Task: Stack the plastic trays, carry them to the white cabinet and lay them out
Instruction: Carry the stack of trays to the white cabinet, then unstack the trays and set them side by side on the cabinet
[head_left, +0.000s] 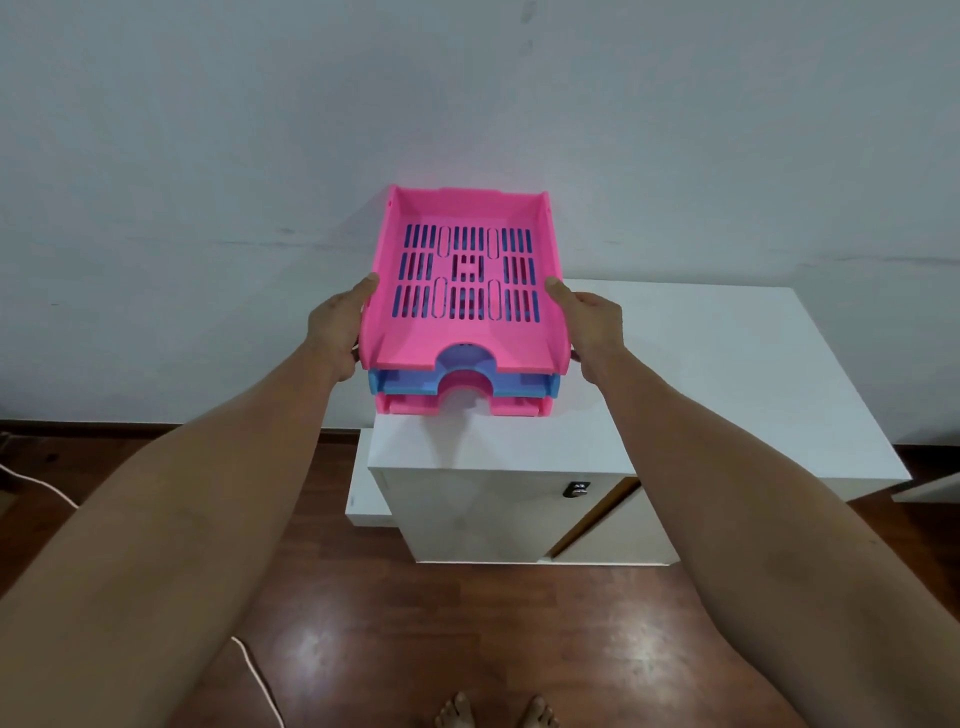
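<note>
A stack of three plastic trays hangs in front of me: a pink top tray (415, 338) with a slotted floor, a blue middle tray (524, 387) and a pink bottom tray (410, 404). My left hand (337, 327) grips the stack's left side with the thumb on the top rim. On the right side, my right hand (589, 325) holds it the same way. The stack is over the left part of the white cabinet (701, 374); whether its underside touches the top I cannot tell.
The white cabinet stands against a pale wall (208, 156), with a small lock (576, 489) on its front and a door slightly ajar. A white cable (260, 680) runs across the dark wooden floor at the left. My bare feet (493, 712) show at the bottom.
</note>
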